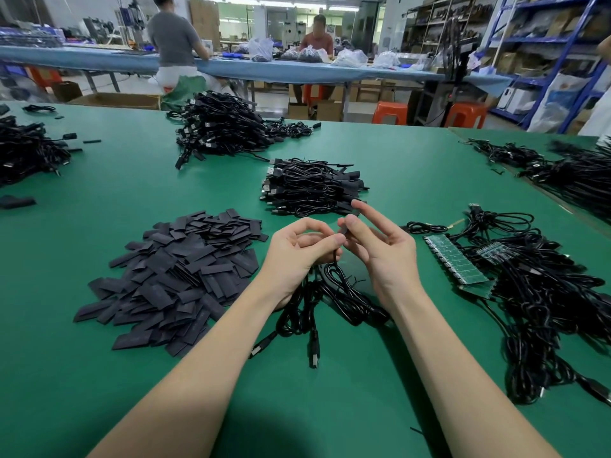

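Left hand (297,249) grip pinched on thin black cable (334,276), right hand (383,249) grip pinching small flat black sleeve (344,229) at cable's end, above green table (99,375). Sleeve looks unseated; bundled black cable stack (310,190) likely done, tangled cable pile (545,309) to do.

The small black piece (344,230) pinched between the fingers (338,239) is mostly covered, its shape unclear. The cable heap (26,153) at the worktop's (132,180) left edge is cut off.

Glossy black cable (340,285), matt green tabletop (132,180)
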Available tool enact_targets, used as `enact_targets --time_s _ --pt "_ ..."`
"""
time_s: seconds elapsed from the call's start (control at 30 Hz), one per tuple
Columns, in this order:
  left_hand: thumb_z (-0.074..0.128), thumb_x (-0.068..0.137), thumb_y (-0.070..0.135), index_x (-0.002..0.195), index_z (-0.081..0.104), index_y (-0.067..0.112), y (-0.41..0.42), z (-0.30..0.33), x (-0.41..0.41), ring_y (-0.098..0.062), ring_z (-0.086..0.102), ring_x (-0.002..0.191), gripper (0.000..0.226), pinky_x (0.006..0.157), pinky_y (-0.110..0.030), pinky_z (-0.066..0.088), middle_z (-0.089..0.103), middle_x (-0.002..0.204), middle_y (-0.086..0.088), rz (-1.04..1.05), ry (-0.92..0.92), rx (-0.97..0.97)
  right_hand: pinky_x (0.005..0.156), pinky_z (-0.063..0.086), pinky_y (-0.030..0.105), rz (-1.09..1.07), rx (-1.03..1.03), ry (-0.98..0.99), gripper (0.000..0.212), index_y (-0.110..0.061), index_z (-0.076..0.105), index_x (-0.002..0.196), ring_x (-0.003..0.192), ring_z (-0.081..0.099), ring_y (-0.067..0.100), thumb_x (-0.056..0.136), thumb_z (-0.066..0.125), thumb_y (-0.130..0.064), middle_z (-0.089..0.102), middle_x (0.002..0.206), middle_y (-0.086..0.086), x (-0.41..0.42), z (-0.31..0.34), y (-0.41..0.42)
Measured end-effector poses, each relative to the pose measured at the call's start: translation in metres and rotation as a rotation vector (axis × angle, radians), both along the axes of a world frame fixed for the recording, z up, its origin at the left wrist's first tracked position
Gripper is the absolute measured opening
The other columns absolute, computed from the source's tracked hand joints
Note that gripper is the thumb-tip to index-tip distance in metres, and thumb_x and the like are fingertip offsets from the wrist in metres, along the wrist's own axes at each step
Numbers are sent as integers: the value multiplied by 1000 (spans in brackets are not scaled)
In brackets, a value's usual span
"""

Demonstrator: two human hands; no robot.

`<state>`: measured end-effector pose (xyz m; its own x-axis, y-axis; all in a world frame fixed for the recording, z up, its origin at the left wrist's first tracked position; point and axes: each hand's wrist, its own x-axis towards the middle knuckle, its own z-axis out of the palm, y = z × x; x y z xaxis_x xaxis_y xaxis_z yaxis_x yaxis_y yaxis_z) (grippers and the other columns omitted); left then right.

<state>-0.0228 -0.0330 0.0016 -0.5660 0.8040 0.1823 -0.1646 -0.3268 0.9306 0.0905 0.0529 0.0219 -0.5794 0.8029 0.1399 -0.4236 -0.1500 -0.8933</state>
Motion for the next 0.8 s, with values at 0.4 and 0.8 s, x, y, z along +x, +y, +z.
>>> enact_targets --time_s 0.4,0.8 --pt "78 79 -1 85 66 6 -1 -2 -1 -19 66 61 15 64 -24 55 71 73 -15 0 -12 -16 74 59 24 -30 0 -19 26 -8 74 111 72 70 18 86 76 -3 76 87 15 0 -3 0" --pt "81 79 11 84 68 13 0 6 -3 -17 69 68 14 67 -25 56 75 81 -11 31 51 -55 72 61 29 102 42 -276 35 -20 66 123 79 76 21 91 74 -28 79 95 7 6 7 10"
